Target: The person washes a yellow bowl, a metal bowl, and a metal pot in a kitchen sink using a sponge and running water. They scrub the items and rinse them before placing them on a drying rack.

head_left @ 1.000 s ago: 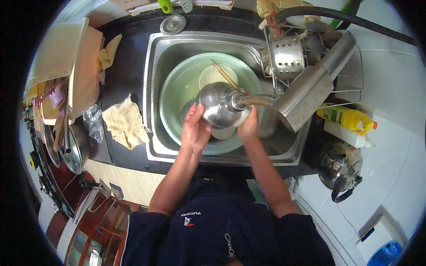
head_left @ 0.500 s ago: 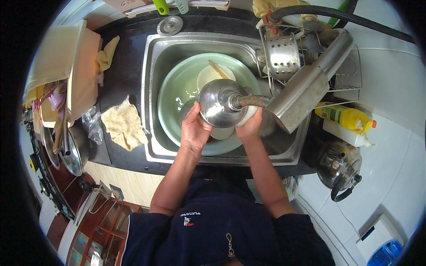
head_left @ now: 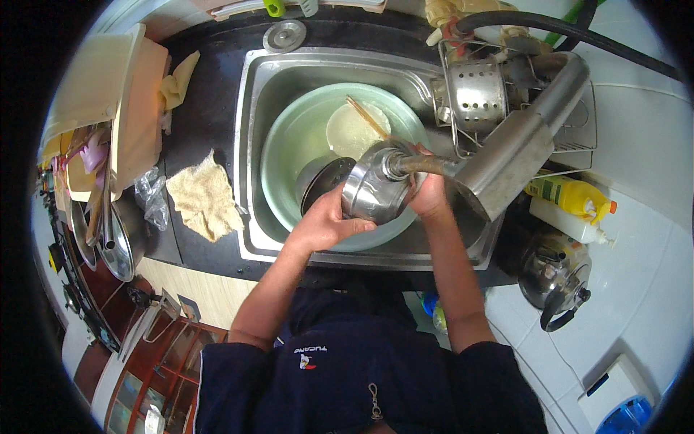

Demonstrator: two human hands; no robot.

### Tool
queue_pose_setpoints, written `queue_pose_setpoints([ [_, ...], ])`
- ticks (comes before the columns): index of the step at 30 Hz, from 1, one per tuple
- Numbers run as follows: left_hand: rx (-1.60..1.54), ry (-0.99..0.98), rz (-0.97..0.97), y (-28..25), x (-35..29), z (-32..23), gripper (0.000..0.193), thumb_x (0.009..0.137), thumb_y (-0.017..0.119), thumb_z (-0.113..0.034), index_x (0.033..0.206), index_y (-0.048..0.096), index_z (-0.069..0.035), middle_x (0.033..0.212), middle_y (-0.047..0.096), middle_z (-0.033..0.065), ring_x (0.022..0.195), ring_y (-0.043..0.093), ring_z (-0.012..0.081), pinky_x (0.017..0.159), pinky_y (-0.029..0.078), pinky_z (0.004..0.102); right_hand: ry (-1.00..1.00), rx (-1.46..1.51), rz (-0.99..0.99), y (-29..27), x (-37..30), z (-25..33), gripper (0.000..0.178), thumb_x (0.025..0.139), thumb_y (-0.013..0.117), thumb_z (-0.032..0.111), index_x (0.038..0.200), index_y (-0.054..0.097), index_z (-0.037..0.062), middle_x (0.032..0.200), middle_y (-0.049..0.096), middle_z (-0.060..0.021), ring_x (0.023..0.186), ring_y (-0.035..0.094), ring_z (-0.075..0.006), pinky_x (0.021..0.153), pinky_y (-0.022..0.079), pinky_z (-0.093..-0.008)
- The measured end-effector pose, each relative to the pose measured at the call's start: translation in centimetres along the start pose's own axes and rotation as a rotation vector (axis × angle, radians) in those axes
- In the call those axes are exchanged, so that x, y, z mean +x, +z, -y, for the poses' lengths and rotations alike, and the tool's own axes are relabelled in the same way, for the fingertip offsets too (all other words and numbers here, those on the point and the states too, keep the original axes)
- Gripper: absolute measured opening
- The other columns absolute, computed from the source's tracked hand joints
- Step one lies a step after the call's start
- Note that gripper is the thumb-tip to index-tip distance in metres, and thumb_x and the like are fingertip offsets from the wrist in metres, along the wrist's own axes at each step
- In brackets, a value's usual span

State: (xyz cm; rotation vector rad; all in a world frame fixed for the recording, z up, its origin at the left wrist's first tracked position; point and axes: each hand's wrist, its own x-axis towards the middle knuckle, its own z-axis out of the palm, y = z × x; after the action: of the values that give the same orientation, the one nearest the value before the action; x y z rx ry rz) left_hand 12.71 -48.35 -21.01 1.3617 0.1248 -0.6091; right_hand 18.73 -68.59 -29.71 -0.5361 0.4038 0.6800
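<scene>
My left hand (head_left: 322, 226) is closed on the near left side of a shiny stainless steel bowl (head_left: 366, 195), its thumb stretched along the rim. On the right side, my right hand (head_left: 431, 192) grips the same bowl. The bowl is tilted beneath the tap spout (head_left: 423, 166), which hides part of it. Below is a pale green basin (head_left: 272, 154) with water in it. Inside lie a white bowl (head_left: 347, 129) with wooden chopsticks (head_left: 370, 118) across it, and a metal pot (head_left: 312, 179) tipped on its side, next to my left hand.
The basin sits in a steel sink (head_left: 246, 130). A beige cloth (head_left: 206, 197) lies on the dark counter at left, near a plastic bag (head_left: 151, 200). At right are a wire rack (head_left: 454, 108), a yellow bottle (head_left: 575, 194) and a kettle (head_left: 554, 273). A drain strainer (head_left: 284, 35) rests behind the sink.
The steel bowl has been turned and tilted to the right. My left hand has moved to its near side and my right hand slightly up and right. The tipped pot shows more.
</scene>
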Motion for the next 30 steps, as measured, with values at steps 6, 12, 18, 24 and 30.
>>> queue_pose_setpoints([
  [6, 0.425, 0.107, 0.038, -0.7, 2.1, -2.2, 0.065, 0.066, 0.076, -0.017, 0.12, 0.045, 0.001, 0.097, 0.062, 0.0189, 0.094, 0.06, 0.0313, 0.082, 0.044, 0.036, -0.329, -0.819, 0.012, 2.7, 0.8, 2.0, 0.039, 0.087, 0.049, 0.026, 0.118, 0.054, 0.0027, 0.115, 0.057, -0.0083, 0.105, 0.054, -0.0208, 0.095, 0.04, -0.0325],
  [12, 0.392, 0.08, -0.006, -1.2, 3.7, -0.1, 0.034, 0.067, 0.071, -0.01, 0.098, 0.061, -0.002, 0.09, 0.064, 0.0164, 0.088, 0.061, 0.0326, 0.076, 0.046, 0.0371, -0.826, -1.745, 0.162, 9.4, -1.4, 0.1, 0.042, 0.075, 0.063, 0.014, 0.116, 0.056, 0.006, 0.126, 0.048, -0.0117, 0.117, 0.045, -0.0263, 0.097, 0.036, -0.0396],
  [18, 0.7, 0.282, -0.08, 0.2, 3.2, 0.6, 0.027, 0.068, 0.069, -0.002, 0.094, 0.062, -0.005, 0.087, 0.062, 0.0123, 0.084, 0.058, 0.0322, 0.073, 0.046, 0.039, -0.329, -0.554, -0.23, -1.5, 2.2, -1.1, 0.043, 0.092, 0.049, 0.031, 0.126, 0.046, 0.0053, 0.121, 0.051, -0.0066, 0.111, 0.048, -0.0164, 0.094, 0.039, -0.0323],
  [24, 1.34, 0.403, 0.163, -0.4, 3.3, 1.0, 0.031, 0.065, 0.061, -0.004, 0.096, 0.063, -0.01, 0.093, 0.062, 0.0067, 0.099, 0.055, 0.0249, 0.091, 0.04, 0.0411, -0.111, -0.613, -0.35, -0.1, -0.6, -0.9, 0.048, 0.081, 0.063, 0.028, 0.121, 0.048, 0.0069, 0.11, 0.055, -0.0061, 0.101, 0.052, -0.0168, 0.082, 0.043, -0.0317],
  [30, 1.351, 0.618, 0.022, -0.8, 1.4, -1.9, 0.042, 0.068, 0.064, -0.005, 0.11, 0.058, -0.009, 0.123, 0.051, 0.0117, 0.122, 0.042, 0.028, 0.105, 0.029, 0.0422, -0.382, -0.994, -0.446, 0.7, -2.2, -1.4, 0.054, 0.067, 0.065, 0.005, 0.117, 0.047, 0.0011, 0.096, 0.06, -0.0077, 0.083, 0.058, -0.0183, 0.073, 0.047, -0.0309],
])
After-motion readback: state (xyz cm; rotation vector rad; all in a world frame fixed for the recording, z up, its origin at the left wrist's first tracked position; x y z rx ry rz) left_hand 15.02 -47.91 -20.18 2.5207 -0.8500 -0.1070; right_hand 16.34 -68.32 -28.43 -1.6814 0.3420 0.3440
